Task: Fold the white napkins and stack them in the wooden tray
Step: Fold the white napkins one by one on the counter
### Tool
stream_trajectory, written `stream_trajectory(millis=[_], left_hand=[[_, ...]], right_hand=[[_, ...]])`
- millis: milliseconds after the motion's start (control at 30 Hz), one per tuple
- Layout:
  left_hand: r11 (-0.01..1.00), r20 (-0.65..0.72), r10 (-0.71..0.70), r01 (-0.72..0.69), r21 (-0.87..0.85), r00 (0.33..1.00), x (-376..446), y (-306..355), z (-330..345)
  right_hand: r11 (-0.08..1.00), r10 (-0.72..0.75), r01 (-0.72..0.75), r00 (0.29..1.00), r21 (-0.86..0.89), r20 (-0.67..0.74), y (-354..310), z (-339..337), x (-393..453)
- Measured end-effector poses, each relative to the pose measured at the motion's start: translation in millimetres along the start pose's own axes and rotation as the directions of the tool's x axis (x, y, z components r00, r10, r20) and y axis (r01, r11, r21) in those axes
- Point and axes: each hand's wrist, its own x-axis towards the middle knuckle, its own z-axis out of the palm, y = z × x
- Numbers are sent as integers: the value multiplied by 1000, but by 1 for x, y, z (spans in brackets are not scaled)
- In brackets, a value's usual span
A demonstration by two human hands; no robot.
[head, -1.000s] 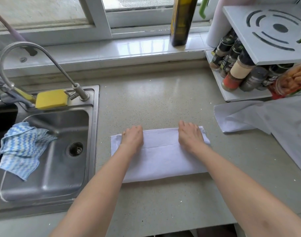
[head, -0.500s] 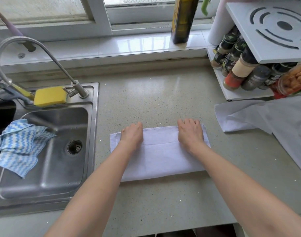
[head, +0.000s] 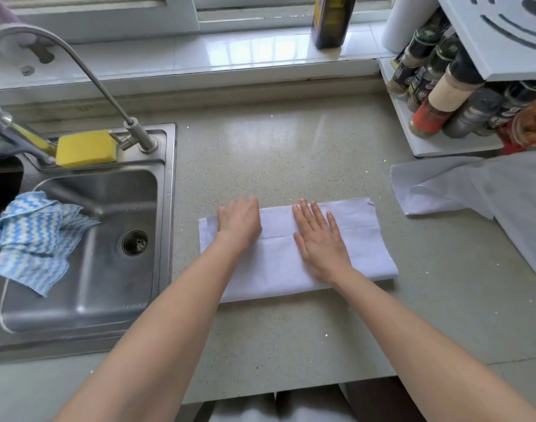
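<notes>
The left hand (head: pixel 238 220) lies on the left part of the folded white napkin (head: pixel 361 239), knuckles bent, fingers over its far edge — gripping nothing visible. The right hand (head: pixel 320 242) presses flat, fingers spread, near the middle — the napkin lies on the counter (head: pixel 291 147).

This is a home kitchen: a steel sink (head: pixel 87 239) is set into a speckled stone counter (head: pixel 276 147), with a curved tap (head: pixel 78 68), a yellow sponge (head: pixel 85 147) on its rim and a blue striped dishcloth (head: pixel 35 239) over its edge; spice jars (head: pixel 440 95) fill a white rack (head: pixel 443 147), and a dark oil bottle (head: pixel 332 19) stands on the windowsill (head: pixel 230 56)
</notes>
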Motion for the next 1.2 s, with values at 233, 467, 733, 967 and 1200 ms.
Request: stream_trajectory(millis=[233,467,733,967,1200], left_hand=[[958,170,286,-277,-75,943,-46,10,19],[972,294,179,-216,98,939,-50,28,22],[966,343,120,-190,177,932,-51,40,13],[965,304,155,-210,159,940,-51,32,15],[947,148,310,-318,34,939,-47,-1,42]], right_hand=[[1000,7,-6,1000,-17,26,1,2,2],[999,24,-23,997,23,-68,-5,20,-48],[989,145,-144,985,14,-90,52,16,-66],[979,206,-200,963,51,-176,18,8,-55],[987,158,-154,980,38,-121,-19,30,-36]])
